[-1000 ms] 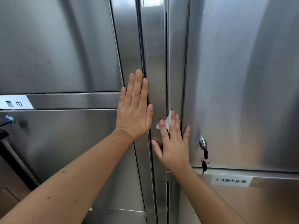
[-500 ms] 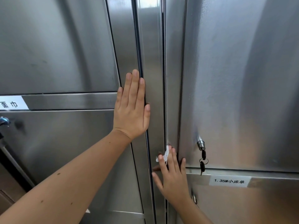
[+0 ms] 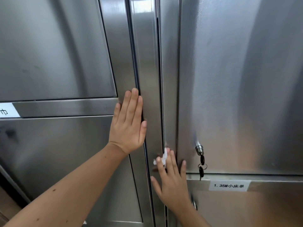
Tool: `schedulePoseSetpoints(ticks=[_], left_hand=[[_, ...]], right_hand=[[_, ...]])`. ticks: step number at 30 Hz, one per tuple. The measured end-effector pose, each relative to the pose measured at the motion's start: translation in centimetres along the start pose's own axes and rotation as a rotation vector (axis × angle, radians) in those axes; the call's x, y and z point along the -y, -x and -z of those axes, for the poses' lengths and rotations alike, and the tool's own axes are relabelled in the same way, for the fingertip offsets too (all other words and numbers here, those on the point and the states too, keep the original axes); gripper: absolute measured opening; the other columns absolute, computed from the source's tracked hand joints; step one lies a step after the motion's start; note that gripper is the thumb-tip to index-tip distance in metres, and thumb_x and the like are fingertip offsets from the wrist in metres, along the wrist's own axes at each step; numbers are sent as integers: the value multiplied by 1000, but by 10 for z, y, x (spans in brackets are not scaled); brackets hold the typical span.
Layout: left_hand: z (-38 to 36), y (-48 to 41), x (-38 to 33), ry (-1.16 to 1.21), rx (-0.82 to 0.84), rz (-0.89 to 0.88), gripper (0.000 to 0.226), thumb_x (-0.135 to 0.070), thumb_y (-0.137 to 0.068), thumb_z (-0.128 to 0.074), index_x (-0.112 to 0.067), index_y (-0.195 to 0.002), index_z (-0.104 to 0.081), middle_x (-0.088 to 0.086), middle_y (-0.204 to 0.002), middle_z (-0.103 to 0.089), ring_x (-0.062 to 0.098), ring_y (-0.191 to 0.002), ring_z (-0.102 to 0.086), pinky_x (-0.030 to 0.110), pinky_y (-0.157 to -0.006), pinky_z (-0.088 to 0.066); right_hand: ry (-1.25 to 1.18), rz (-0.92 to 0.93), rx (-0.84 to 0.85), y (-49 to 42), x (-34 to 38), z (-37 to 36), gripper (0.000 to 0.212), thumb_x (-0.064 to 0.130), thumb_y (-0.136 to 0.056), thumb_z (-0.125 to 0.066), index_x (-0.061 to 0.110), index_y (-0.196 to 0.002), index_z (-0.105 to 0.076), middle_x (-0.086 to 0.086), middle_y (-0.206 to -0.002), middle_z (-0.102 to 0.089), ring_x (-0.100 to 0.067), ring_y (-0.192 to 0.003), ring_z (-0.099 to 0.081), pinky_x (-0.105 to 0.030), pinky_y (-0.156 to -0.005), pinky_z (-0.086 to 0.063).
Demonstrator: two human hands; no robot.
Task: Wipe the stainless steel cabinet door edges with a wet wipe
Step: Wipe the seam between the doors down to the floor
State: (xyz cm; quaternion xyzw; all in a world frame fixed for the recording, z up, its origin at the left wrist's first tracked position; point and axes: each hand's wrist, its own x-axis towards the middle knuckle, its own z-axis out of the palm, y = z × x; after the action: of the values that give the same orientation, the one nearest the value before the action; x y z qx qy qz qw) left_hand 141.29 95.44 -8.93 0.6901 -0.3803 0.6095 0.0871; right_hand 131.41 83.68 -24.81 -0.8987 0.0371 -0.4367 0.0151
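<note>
A person's right hand (image 3: 172, 185), fingers straight and slightly spread, presses a crumpled white wet wipe (image 3: 164, 157) flat against the left edge of the right cabinet door (image 3: 237, 79), close to that door's lower left corner. The wipe sits under the index and middle fingers, and a scrap of it shows between them at the narrow gap beside the steel centre strip (image 3: 146, 63). The left hand (image 3: 127, 123) lies open and flat, holding nothing, with fingers together and pointing up. Its palm rests on the right edge of the left cabinet door (image 3: 49, 153), just beside the dark groove that borders the centre strip. A lock (image 3: 198, 149) with dangling keys (image 3: 202, 167) sits just right of the wiping hand, near the right door's bottom edge. A white label (image 3: 229, 185) is stuck on the bar below it, and a second label (image 3: 8, 110) sits at the far left.
</note>
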Motion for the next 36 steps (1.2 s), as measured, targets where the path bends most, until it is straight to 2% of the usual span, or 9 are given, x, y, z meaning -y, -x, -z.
schedulePoseSetpoints(ticks=[3,6,10,17,20,24,28,33,36], left_hand=[[-1,1,1,-11,-13,-3,62,-27,-94,-22,-6,-148,-1,4,-156,12,21,-144,2,39,-116,-2],[-1,-1,1,-7,-30,-8,63,-26,-93,-23,-5,-148,-2,4,-156,11,21,-144,1,39,-116,-2],[0,-1,0,-14,-30,-3,63,-26,-93,-21,-5,-148,-1,4,-156,11,20,-144,1,38,-116,-2],[0,-1,0,-20,-27,-1,61,-26,-94,-20,-4,-148,-2,4,-156,10,21,-144,1,38,-116,-3],[0,-2,0,-14,-24,-4,62,-26,-93,-21,-5,-148,-1,4,-156,11,21,-144,1,39,-116,-3],[-1,0,0,-13,-10,0,65,-25,-92,-25,-4,-148,0,4,-156,12,21,-144,3,38,-116,0],[0,0,0,7,17,5,66,-25,-92,-25,-5,-148,3,4,-156,15,20,-144,5,38,-116,2],[2,0,0,30,40,11,67,-25,-92,-26,-6,-148,7,3,-155,19,18,-143,9,36,-116,3],[4,-1,-1,42,52,17,69,-24,-91,-27,-7,-147,9,2,-154,22,16,-143,12,36,-115,4]], right_hand=[[-28,-21,-158,-53,8,19,65,46,-86,-41,17,-142,-26,-20,-146,-24,-29,-139,-19,-62,-99,-18],[-51,-43,-276,-102,13,39,76,47,-89,-39,23,-150,-1,-19,-149,-15,-26,-142,-12,-60,-104,-6],[-79,-23,-337,-121,11,49,66,47,-91,-39,21,-147,-15,-18,-150,-17,-23,-142,-8,-54,-110,1],[-47,-10,-335,-120,10,46,73,47,-90,-40,26,-150,-2,-18,-150,-17,-23,-142,-10,-52,-110,0],[-48,-14,-333,-120,9,46,69,48,-91,-38,24,-149,-9,-18,-150,-16,-24,-142,-10,-53,-110,-3],[-28,-13,-320,-118,10,46,74,48,-92,-37,26,-150,2,-18,-150,-16,-25,-142,-11,-53,-110,-7],[-34,-56,-287,-115,14,50,63,47,-92,-36,20,-146,-15,-20,-149,-20,-27,-141,-16,-55,-107,-16],[-14,-70,-185,-109,18,57,80,48,-90,-37,25,-148,14,-20,-149,-17,-27,-141,-11,-53,-106,-13],[-6,-73,-131,-100,17,58,83,49,-90,-37,27,-146,19,-19,-149,-15,-26,-141,-8,-56,-106,-12]])
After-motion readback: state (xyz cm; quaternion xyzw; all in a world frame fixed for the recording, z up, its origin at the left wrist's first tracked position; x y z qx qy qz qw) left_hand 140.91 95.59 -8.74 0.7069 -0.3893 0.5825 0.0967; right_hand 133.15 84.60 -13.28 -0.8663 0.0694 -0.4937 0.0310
